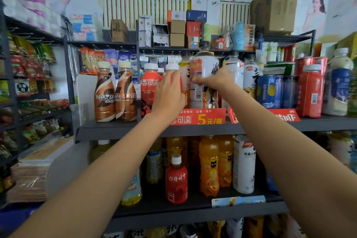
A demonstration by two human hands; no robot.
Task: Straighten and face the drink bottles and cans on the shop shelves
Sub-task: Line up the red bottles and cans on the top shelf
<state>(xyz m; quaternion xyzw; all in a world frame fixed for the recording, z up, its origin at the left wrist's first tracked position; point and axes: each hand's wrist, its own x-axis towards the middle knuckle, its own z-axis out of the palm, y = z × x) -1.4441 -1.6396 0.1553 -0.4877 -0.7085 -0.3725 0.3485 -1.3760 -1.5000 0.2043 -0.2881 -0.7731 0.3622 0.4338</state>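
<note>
Fingers (174,76) of the left hand (168,92) lie curled around a red bottle with a white cap (172,67) on the upper shelf (119,127); the hand covers most of the bottle, so only the cap and a strip of red label show. Going from the left side, two brown coffee bottles (115,94) stand upright near the left end of this shelf, touching each other, with their labels turned a little differently. Next to them stands another red bottle (149,85), just beside the left hand. Right of the held red bottle, the right hand (212,80) grips a tall white bottle with a black cap (202,67). Its fingers wrap around the middle of the body, and the barcode side of the label faces the camera. Whether this bottle stands on the shelf or is lifted, I cannot tell, because the red price sign (201,119) hides its bottom. Further right stand more white bottles (249,75), then blue cans (270,91), then a red carton-like bottle (311,92). On the lower shelf (193,212) stand a small red bottle (176,181), orange juice bottles (209,164) and a white bottle (244,164).
</note>
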